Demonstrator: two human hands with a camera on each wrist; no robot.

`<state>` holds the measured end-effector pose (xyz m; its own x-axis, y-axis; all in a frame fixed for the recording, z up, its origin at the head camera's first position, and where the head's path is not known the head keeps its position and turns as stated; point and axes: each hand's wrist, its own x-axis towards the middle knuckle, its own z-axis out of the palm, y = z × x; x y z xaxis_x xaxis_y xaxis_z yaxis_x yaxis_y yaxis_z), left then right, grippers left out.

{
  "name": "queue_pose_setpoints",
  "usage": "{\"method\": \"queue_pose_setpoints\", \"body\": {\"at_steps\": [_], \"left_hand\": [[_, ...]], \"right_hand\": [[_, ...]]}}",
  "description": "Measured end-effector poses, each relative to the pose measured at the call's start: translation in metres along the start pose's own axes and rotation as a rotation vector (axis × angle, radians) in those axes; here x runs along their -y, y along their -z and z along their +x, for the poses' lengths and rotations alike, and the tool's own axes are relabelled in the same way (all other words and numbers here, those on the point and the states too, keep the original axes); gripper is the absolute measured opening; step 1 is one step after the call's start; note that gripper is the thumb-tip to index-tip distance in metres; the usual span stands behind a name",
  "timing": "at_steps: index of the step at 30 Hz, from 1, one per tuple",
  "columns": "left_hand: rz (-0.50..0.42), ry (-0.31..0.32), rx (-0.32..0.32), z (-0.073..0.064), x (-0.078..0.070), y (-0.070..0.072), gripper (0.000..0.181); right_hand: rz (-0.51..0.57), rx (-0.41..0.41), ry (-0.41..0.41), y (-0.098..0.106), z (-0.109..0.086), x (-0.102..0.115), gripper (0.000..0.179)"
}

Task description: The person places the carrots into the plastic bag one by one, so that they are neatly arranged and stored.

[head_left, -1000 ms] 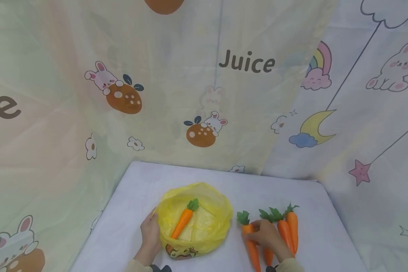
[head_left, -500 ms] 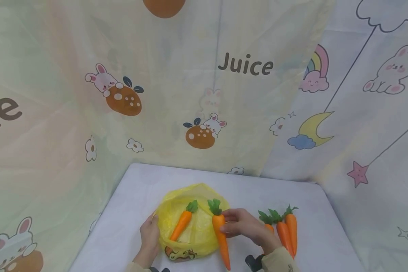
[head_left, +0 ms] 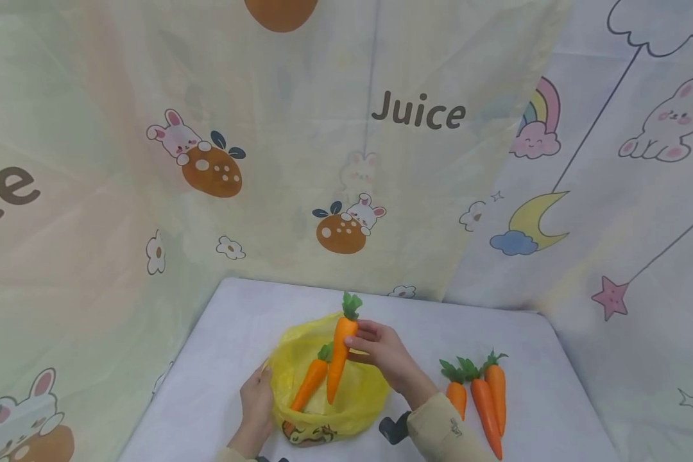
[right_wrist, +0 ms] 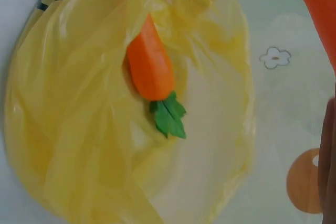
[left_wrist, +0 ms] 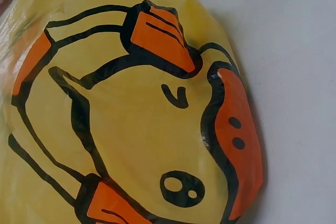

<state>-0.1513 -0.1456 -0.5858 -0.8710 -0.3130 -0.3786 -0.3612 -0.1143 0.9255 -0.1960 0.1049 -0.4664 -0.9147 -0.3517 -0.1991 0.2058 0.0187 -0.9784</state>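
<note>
A yellow plastic bag (head_left: 358, 398) lies on the table with its mouth spread wide. One carrot (head_left: 308, 385) with a green top rests inside it, as the right wrist view also shows. At the bag's left rim, my left hand (head_left: 255, 401) grips the plastic. My right hand (head_left: 384, 353) pinches a second carrot (head_left: 338, 359) near its leafy end, tip pointing down over the open bag. That held carrot and part of the fingers show at the right edge of the right wrist view. Filling the left wrist view is the bag's printed cartoon face (left_wrist: 152, 119).
To the right, three carrots lie side by side on the white table (head_left: 531, 372): a left one (head_left: 456, 394) partly behind the right sleeve, a middle one (head_left: 485, 410) and a right one (head_left: 496, 391). Printed cloth (head_left: 277, 256) hangs around the table's back and sides.
My right hand has lifted a carrot from the group on the right and carried it left over the bag. The left hand has stayed at the bag's rim.
</note>
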Motion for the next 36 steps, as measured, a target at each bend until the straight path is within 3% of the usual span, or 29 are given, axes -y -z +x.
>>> {"method": "queue_pose_setpoints", "body": {"at_steps": [6, 10, 19, 29, 36], "left_hand": [[0.008, 0.0, 0.002, -0.001, -0.001, -0.001, 0.061], [0.016, 0.006, 0.002, -0.001, -0.001, -0.002, 0.06], [0.006, 0.013, 0.027, 0.001, -0.003, -0.002, 0.058], [0.004, -0.012, 0.064, 0.005, -0.002, -0.004, 0.057], [0.017, 0.006, 0.076, 0.006, -0.001, -0.002, 0.057]], "right_hand": [[0.111, -0.171, -0.002, -0.014, 0.013, -0.03, 0.069], [0.09, -0.217, -0.031, -0.019, 0.016, -0.049, 0.071], [-0.054, -0.227, -0.132, -0.021, 0.025, -0.077, 0.069], [-0.167, -0.253, -0.191, -0.026, 0.032, -0.094, 0.065], [-0.158, -0.231, -0.17, -0.028, 0.034, -0.105, 0.062]]}}
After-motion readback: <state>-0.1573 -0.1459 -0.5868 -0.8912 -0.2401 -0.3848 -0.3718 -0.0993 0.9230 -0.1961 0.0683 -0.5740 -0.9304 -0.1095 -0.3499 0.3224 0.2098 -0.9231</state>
